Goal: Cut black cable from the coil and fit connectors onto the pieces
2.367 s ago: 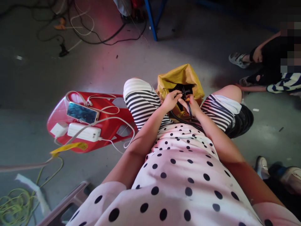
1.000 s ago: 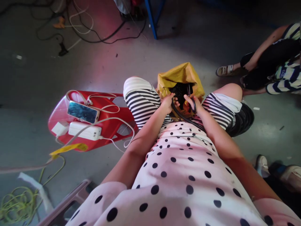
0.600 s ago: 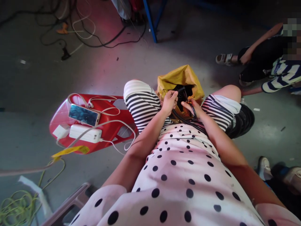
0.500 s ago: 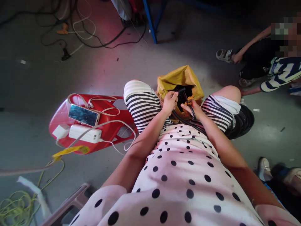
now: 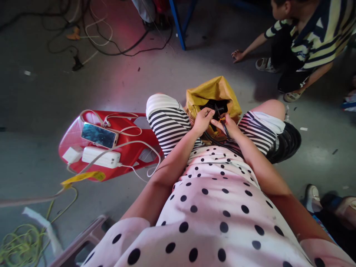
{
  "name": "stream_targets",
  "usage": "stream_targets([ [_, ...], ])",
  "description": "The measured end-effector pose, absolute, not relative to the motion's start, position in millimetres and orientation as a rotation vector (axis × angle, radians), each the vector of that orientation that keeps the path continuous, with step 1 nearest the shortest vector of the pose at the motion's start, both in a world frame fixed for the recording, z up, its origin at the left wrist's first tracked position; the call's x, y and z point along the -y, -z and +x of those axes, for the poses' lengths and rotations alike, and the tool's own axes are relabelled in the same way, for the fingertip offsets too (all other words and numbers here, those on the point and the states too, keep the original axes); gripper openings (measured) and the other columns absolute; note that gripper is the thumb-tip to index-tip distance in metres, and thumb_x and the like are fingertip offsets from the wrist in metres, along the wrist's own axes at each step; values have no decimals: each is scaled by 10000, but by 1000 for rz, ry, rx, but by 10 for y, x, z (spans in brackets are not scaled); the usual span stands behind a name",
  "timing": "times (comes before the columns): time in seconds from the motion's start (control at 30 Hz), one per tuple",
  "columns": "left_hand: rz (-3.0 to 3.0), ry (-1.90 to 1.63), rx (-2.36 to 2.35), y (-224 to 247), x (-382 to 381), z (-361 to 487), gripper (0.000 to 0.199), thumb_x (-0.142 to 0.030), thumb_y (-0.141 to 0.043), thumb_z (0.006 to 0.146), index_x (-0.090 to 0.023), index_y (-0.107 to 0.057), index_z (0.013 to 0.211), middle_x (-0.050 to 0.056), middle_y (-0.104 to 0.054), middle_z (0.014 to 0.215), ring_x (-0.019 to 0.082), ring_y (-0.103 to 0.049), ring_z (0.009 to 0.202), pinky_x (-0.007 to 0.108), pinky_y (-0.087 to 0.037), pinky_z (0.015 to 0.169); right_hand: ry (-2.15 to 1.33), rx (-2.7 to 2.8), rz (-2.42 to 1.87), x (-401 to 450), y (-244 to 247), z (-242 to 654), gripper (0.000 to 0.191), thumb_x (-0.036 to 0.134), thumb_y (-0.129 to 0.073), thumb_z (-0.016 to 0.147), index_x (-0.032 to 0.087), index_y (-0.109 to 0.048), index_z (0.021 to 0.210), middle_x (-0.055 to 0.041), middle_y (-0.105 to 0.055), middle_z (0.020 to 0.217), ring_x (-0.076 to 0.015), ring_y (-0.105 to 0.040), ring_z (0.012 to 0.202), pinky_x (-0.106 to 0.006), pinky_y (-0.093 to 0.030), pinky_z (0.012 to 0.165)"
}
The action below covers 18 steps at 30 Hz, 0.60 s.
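Observation:
My left hand (image 5: 203, 120) is closed in a pinch on a black ribbed cable piece (image 5: 221, 109), just over the mouth of a yellow sack (image 5: 194, 97). In my right hand (image 5: 230, 125) are scissors (image 5: 224, 129) with dark loop handles, their blades beside the left fingertips. The sack stands between my knees, with dark items inside that I cannot make out singly. Black cable (image 5: 211, 138) runs across my lap below both hands.
On my left a red stool (image 5: 130, 128) bears a phone (image 5: 99, 135), a white power bank (image 5: 100, 157) and cords. A black coil (image 5: 290, 142) lies by my right knee. A person (image 5: 308, 44) crouches at upper right. Yellow-green cord (image 5: 22, 241) lies on the floor.
The black piece has tipped lower, and my right hand with the scissors has closed in on the left fingers. The crouching person has shifted forward, one hand now reaching to the floor.

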State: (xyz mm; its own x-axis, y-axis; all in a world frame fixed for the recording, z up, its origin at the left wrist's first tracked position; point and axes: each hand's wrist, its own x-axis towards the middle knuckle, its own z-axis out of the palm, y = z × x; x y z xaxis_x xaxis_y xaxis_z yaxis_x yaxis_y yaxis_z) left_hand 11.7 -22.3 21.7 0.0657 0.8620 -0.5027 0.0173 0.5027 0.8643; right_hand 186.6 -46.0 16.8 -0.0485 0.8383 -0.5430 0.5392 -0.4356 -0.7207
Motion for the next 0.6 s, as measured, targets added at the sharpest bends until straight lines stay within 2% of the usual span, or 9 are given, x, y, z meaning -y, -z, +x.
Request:
stream_targets([
  [0.13,948,-773,-1336,-142,199,86,266,-345,-840,1053,-221,-659,902,-48,-569,693,132,-585,728,241,-474,696,-1474,1535,-1935,433,-140,1913,746,792,-945,882,248,-617,1274,-91,-801,1019,-355,-778,1019,-468,-604,948],
  [0.4,975,-681,-1287,-49,126,62,205,-237,-825,1007,-210,-661,886,-62,-558,659,112,-512,642,240,-416,653,-1372,1560,-1958,425,-26,1948,745,854,-960,826,283,-620,1164,-85,-816,1041,-348,-790,1042,-484,-613,1000],
  [0.6,1001,-649,-1247,-52,98,57,189,-177,-805,1010,-197,-683,868,-51,-582,685,114,-503,668,245,-415,666,-1471,1486,-1936,378,7,1905,852,822,-985,816,249,-606,1319,-92,-822,1067,-337,-800,1033,-486,-628,1023],
])
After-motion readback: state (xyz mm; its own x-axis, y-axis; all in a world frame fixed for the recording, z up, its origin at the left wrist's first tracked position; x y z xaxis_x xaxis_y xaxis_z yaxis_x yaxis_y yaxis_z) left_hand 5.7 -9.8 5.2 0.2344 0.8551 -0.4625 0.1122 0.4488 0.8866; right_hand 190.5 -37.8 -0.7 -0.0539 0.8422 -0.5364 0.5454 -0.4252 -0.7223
